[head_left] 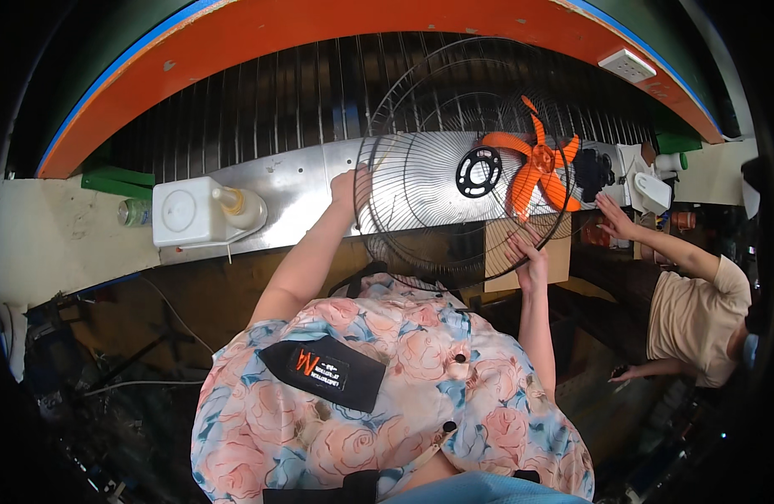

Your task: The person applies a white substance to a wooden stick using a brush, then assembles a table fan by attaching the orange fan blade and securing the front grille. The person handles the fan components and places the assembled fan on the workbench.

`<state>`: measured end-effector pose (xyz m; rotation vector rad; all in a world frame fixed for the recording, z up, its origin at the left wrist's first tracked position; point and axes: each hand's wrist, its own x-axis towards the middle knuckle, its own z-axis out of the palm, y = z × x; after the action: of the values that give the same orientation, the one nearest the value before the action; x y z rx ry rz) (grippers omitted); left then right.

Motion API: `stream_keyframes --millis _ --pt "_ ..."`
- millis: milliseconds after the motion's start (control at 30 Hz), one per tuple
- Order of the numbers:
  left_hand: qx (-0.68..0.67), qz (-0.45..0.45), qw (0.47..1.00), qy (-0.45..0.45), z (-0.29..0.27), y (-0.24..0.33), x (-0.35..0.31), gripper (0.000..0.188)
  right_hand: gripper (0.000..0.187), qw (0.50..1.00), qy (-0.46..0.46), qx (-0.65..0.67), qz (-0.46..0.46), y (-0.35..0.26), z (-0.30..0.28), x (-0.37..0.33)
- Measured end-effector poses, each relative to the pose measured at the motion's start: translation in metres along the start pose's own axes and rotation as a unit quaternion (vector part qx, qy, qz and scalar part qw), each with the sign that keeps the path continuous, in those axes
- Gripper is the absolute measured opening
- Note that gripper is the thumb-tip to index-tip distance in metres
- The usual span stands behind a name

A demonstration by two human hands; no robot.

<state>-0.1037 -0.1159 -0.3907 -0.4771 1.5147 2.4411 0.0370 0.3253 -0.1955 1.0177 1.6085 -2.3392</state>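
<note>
A round black wire fan guard [416, 181] stands tilted up over the metal bench, with a black ring at its centre. My left hand [347, 186] grips its left rim, the fingers partly hidden at the wires. My right hand [528, 254] holds the lower right rim, fingers bent round the wires. Behind the guard's right part, an orange fan blade [540, 160] with several vanes shows through and beyond the wires.
A white plastic jug [184, 214] and a yellowish bottle [246, 210] stand at the left. At the right, a co-worker's hand [615, 220] reaches toward a black part [595, 175]. A cardboard piece [548, 267] hangs below the bench edge. Dark roller-like bars [278, 109] line the back.
</note>
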Motion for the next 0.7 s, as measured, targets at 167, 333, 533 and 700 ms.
stream_keyframes --millis 167,333,533,700 --pt "0.418 0.089 0.903 -0.037 -0.058 0.023 -0.043 0.037 0.059 0.995 -0.093 0.024 0.026 0.018 0.032 0.030" --pt "0.497 0.086 0.864 -0.014 -0.043 0.064 -0.087 0.038 0.060 0.991 -0.100 0.059 0.072 0.026 0.063 0.053" --pt "0.202 0.113 0.973 0.021 -0.001 0.080 -0.070 0.047 0.063 0.984 -0.121 0.080 0.104 0.021 0.076 0.058" --pt "0.316 0.242 0.881 0.255 0.017 0.074 -0.044 0.049 0.062 0.979 -0.091 0.158 0.090 0.035 0.056 0.060"
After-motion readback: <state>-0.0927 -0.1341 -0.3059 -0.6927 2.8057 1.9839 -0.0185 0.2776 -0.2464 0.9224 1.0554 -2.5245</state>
